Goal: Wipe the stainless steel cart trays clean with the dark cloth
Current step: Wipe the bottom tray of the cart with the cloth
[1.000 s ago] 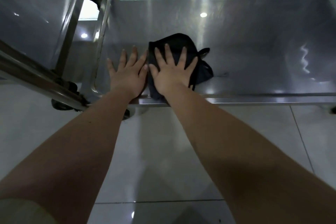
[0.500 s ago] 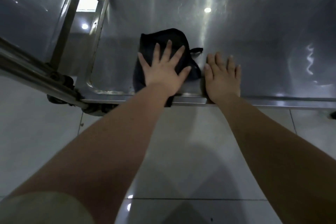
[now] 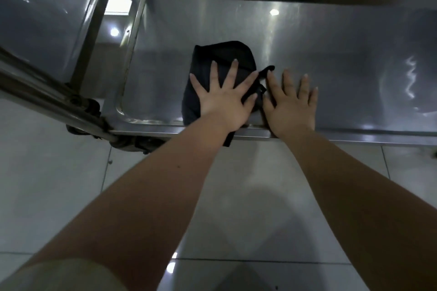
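Pressing palm-down in the head view, the left hand (image 3: 222, 101) is lying flat on the dark cloth (image 3: 224, 54), its fingers spreading wide and straight, fanning from about 11 to 2 o'clock and gripping nothing. The cloth is sitting bunched on the stainless steel tray (image 3: 343, 54), toward its left end, with its long axis running 12 to 6 o'clock. Its far end is bulging past the fingertips at 12, and its near end is drooping over the front rim (image 3: 354, 136) at 6, beside the wrist. A thin tail of cloth is poking out toward 3 o'clock.

The right hand (image 3: 290, 106) is resting on bare steel just beside the cloth, at 3 o'clock from it, fingers straight, slightly apart and holding nothing. Whether its forefinger is touching that tail I cannot tell.

So the cloth is lying at 9 o'clock from the right fingers and directly under the left ones, making the left hand the one placed to drive it. Most of the bare tray is stretching toward 3 o'clock, beyond the right hand, so a sweep that way is probably calling for that hand to lift clear.

At 9 o'clock the cart frame tube (image 3: 47, 99) is crossing the tray's corner above a caster (image 3: 132, 144).
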A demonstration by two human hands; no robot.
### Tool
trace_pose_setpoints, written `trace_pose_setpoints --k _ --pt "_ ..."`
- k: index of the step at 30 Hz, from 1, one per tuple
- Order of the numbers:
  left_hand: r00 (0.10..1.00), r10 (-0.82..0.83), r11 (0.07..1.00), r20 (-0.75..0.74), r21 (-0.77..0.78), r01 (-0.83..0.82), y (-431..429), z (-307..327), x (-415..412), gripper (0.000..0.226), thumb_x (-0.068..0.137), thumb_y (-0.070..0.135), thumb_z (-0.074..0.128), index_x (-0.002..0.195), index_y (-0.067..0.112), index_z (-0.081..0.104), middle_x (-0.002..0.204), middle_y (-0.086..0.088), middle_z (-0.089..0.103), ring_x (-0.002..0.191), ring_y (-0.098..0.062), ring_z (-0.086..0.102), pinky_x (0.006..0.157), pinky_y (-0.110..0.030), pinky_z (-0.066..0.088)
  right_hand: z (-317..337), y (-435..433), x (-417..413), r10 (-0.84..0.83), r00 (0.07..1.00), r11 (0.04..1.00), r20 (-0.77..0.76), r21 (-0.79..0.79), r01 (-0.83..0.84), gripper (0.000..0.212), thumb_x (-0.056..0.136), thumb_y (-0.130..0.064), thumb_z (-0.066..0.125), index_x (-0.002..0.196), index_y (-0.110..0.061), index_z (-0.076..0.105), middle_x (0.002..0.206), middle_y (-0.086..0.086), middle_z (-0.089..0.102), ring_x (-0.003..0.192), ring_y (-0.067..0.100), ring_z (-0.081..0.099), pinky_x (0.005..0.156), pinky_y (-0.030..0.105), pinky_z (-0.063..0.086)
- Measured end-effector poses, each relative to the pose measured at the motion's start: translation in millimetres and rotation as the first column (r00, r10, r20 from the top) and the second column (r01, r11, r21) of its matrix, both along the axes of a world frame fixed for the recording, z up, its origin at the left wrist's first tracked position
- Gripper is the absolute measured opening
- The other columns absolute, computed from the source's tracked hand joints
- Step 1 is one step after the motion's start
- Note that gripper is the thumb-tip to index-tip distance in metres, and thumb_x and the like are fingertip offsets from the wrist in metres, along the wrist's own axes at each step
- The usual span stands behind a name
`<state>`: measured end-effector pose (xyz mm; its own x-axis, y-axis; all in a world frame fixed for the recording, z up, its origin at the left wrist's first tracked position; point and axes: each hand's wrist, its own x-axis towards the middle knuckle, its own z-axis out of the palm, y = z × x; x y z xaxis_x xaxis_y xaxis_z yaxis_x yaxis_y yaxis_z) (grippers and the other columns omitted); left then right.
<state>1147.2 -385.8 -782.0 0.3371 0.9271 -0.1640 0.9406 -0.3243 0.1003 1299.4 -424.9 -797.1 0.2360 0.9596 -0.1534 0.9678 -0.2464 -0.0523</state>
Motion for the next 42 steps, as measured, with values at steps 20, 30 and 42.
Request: trace_pose_setpoints --k 20,30,42 --pt "1.000 0.020 1.000 0.013 -0.002 -0.020 -7.4 -0.5 -19.5 0.061 0.089 0.075 0.014 0.144 0.061 -0.006 0.162 0.012 -0.015 0.147 -0.035 -0.017 0.101 -0.077 -0.010 2.1 -1.4 -13.8 0.018 0.999 0.999 0.045 -0.045 -0.016 0.062 0.089 -0.063 -0.004 0.147 -0.047 -0.018 0.162 0.001 -0.016 0.145 0.041 -0.016 0.115 0.059 -0.010" --pt "0.989 0.145 0.989 0.014 0.002 -0.145 22.7 5.7 -165.8 0.076 0.073 0.089 0.018 0.142 0.065 -0.003 0.162 0.017 -0.010 0.150 -0.021 -0.008 0.114 -0.065 0.002 2.5 0.2 -9.1 0.009 0.999 1.000 -0.034 -0.021 -0.009 0.065 0.087 -0.071 0.004 0.148 -0.051 -0.007 0.163 -0.003 -0.010 0.147 0.037 -0.014 0.115 0.054 -0.011" --pt "0.976 0.202 0.978 -0.087 -0.044 -0.206 -34.2 -3.2 -143.0 0.071 0.075 0.085 -0.001 0.137 0.060 -0.026 0.161 0.008 -0.021 0.147 -0.035 -0.016 0.109 -0.070 -0.006 0.8 -3.2 -11.8 0.005 1.000 1.000 -0.006 -0.031 -0.005 0.064 0.088 -0.070 0.002 0.148 -0.050 -0.008 0.163 -0.001 -0.012 0.146 0.039 -0.015 0.115 0.057 -0.013"
